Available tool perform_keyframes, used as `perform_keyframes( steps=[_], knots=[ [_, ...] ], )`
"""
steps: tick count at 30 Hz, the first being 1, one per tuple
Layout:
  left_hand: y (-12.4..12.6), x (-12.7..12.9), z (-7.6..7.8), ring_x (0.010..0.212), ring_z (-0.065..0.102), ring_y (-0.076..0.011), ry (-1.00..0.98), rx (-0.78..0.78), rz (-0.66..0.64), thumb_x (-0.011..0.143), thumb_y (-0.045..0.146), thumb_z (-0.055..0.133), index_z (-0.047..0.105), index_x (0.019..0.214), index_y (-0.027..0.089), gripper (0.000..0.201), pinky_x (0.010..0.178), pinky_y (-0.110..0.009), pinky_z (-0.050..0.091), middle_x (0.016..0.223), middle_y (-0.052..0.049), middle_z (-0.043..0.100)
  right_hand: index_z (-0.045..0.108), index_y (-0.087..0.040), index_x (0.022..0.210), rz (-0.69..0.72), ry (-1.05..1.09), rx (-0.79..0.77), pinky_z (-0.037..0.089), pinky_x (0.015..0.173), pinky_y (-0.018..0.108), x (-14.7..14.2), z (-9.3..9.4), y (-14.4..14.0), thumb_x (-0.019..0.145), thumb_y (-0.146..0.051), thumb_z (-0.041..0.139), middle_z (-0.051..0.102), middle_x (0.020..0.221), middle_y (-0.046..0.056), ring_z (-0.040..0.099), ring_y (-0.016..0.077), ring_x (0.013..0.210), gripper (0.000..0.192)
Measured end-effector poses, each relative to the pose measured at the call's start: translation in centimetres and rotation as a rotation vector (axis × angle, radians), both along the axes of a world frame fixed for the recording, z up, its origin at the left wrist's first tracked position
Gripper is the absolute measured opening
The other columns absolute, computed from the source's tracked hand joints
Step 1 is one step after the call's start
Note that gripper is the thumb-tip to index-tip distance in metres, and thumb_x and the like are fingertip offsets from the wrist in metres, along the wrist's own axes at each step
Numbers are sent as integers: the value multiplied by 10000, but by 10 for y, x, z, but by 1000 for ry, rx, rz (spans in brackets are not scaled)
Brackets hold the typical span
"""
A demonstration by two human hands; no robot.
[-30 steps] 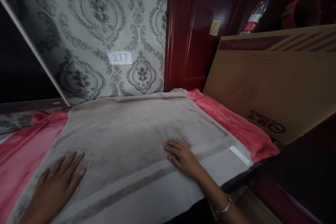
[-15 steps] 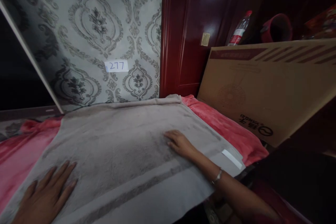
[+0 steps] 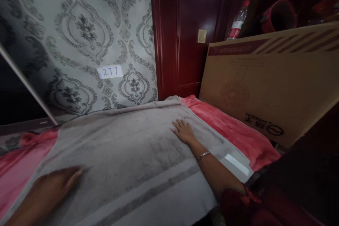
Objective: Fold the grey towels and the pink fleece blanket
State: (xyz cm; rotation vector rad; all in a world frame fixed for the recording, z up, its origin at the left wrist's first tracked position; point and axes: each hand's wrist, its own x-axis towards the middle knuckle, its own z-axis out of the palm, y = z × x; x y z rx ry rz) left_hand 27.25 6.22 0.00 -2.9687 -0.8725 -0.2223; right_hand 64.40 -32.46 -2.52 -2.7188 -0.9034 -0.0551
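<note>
The left hand (image 3: 50,187) is blurred and partly cut off.

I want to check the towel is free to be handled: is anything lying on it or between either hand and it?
Nothing visible does. The right hand lies flat on the grey towel, and the blurred left hand rests on its near left part. The cardboard box stands apart to the right, on the pink blanket.

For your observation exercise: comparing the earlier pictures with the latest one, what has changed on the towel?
The right hand slid flat across the towel toward its far edge, arm stretching out. The left hand stayed flat near the near-left corner. Nothing was gripped or released; towel and box kept their places.
</note>
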Motion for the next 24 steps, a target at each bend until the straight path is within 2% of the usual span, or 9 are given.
perform_keyframes(
  steps=[2,4,6,8,12,16,18,21,24],
  knots=[
    [-28,47,27,1293,576,-282,57,15,-107,917,566,224,610,1356,201,690,1105,-430,413,1382,-82,644,366,-299,1558,1,-7,5,125,1203,536,1,-1,0,1045,-515,328,249,1657,54,176,286,1521,558],
    [-62,96,41,1428,431,-299,65,29,-119,921,510,281,473,1473,87,722,1168,-455,334,1534,-169,477,379,-299,1551,0,-14,20,138,1200,539,3,-4,-1,1043,-510,338,264,1651,55,194,289,1516,552],
    [-91,136,40,1498,299,-331,81,21,-79,936,477,316,359,1541,91,720,1181,-553,276,1619,-192,319,399,-296,1541,8,-27,45,156,1193,555,4,-8,-1,1040,-504,352,283,1644,60,213,293,1511,544],
    [-110,162,29,1519,229,-358,77,15,-75,953,488,326,317,1566,128,711,1181,-605,232,1643,-190,251,420,-285,1529,17,-42,70,176,1185,575,5,-13,-2,1037,-492,370,304,1635,70,225,300,1507,536],
    [-119,174,0,1517,225,-379,67,-10,-74,973,522,287,340,1565,200,675,1158,-634,241,1646,-163,260,464,-269,1504,35,-45,109,206,1172,595,10,-15,-1,1018,-477,435,348,1612,90,275,323,1487,529],
    [-112,172,-8,1518,227,-371,53,1,-67,968,512,285,350,1560,208,668,1156,-627,247,1644,-154,269,639,-269,1348,15,-14,159,358,1126,383,38,1,-7,962,-337,544,585,1438,52,517,229,1325,402],
    [-110,174,-8,1520,220,-368,63,2,-61,969,515,278,338,1564,209,672,1165,-618,236,1649,-146,256,674,-225,1301,-83,-27,176,405,1069,295,60,12,-14,965,-253,494,653,1349,60,581,196,1246,382],
    [-110,176,-8,1523,210,-369,85,19,-55,969,517,275,324,1568,212,674,1173,-607,228,1653,-138,246,624,-120,1354,-276,-50,202,415,1052,306,92,22,-26,969,-216,440,638,1350,144,570,239,1264,437],
    [-110,177,-9,1523,211,-364,104,36,-47,966,515,276,318,1570,216,675,1175,-600,233,1651,-126,254,642,-119,1325,-387,-21,210,459,978,295,117,23,-32,965,-236,457,674,1290,152,620,249,1196,422]
  ],
)
